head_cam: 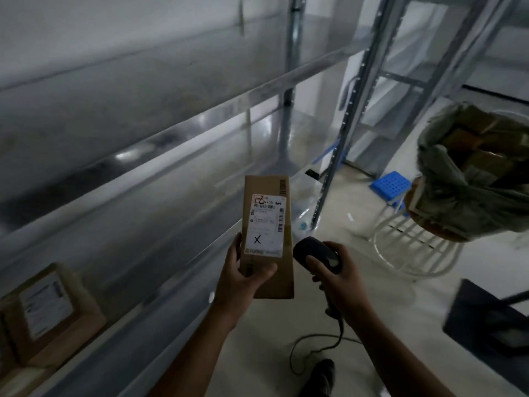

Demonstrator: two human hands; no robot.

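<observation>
The left hand [243, 279] grips the box [263, 184] by its lower end. Its thumb is curled over the face just below the label [265, 224] and the other fingers are wrapped behind, so the box stands upright above the fingers, label toward the camera. The right hand [340, 276] is curled round the scanner [315, 253], one finger lying over its top, and the scanner's head is just right of the left thumb. To scan well, I judge the head should tip up toward the barcodes, which sit well above the left thumb along the label's top and right edge. The thumb should keep off the print and the box be held steady, square to the beam. The scanner's window and trigger are hidden under the fingers, and the left fingers behind the box are out of sight. The small print is unreadable, and where the cable [315, 339] below the right wrist leads cannot be told.
</observation>
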